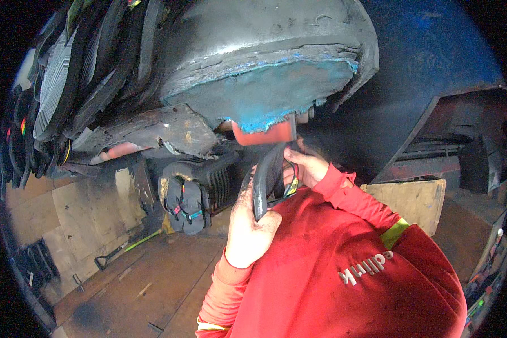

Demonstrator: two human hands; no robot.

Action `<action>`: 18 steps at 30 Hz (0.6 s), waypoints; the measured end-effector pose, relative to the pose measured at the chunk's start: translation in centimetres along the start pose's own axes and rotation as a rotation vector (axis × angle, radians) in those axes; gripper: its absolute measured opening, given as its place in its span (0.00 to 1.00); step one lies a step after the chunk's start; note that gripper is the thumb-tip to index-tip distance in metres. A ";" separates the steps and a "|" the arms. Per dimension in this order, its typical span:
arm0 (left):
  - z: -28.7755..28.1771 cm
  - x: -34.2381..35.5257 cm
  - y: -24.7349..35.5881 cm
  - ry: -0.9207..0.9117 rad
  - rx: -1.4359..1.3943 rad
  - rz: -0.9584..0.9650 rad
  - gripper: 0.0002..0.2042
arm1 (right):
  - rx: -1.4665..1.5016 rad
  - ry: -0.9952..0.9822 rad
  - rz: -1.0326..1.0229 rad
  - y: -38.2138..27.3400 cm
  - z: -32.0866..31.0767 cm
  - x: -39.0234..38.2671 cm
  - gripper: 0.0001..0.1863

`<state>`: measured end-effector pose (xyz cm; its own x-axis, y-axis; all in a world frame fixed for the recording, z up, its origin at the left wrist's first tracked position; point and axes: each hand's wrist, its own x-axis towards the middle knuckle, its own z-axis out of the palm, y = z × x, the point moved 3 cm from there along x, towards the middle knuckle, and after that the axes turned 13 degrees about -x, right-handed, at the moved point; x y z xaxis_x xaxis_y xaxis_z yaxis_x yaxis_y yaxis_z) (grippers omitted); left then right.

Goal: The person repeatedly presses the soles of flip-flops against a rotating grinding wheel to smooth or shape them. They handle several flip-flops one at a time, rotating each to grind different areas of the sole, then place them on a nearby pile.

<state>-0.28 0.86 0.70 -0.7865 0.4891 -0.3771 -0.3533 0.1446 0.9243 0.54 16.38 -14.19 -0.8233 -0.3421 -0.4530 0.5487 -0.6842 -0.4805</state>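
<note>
My left hand (253,228) grips the lower part of a dark flip-flop (262,183), which stands on end with a multicoloured strap at its side. My right hand (304,166) holds the same flip-flop near its top, thumb on the sole. Just above it is a blurred red cylindrical part (263,132) of a grey machine (270,25), under a torn cover with a blue frayed edge (265,84). The far fingers of both hands are partly hidden behind the sole.
Dark flip-flops (84,67) hang stacked at upper left. More (188,205) stand at a board's edge behind my hands. A plywood board (414,203) leans at right, below a blue metal housing (434,45). A green-handled tool (143,239) lies on the brown floor (146,287).
</note>
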 end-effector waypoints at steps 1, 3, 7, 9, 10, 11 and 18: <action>-0.1 -0.3 0.3 0.017 0.039 0.012 0.36 | -0.026 0.058 0.035 0.2 -0.2 -0.1 0.20; -0.3 -0.9 0.8 0.030 0.119 0.018 0.36 | -0.071 0.017 -0.015 0.3 -0.1 -0.4 0.22; -0.6 -2.9 1.9 0.033 0.171 0.037 0.37 | -0.063 -0.027 -0.065 1.0 0.1 -1.3 0.27; -0.6 -3.1 1.9 0.011 0.184 0.079 0.38 | -0.065 0.005 -0.006 1.6 -0.4 -1.2 0.26; -0.6 -2.9 1.5 0.009 0.175 0.035 0.38 | -0.045 -0.067 0.002 1.7 -0.6 -0.9 0.25; -0.6 -2.4 1.0 0.029 0.163 0.005 0.37 | 0.037 -0.098 0.008 1.8 -0.9 -0.6 0.25; 0.2 2.6 -2.3 -0.004 0.026 0.041 0.34 | 0.050 0.008 0.093 0.9 -2.9 1.0 0.26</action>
<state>-1.39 2.01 -2.35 -0.7978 0.4986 -0.3391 -0.3079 0.1468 0.9400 0.56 17.31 -17.24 -0.7681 -0.4005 -0.4996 0.6143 -0.6812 -0.3983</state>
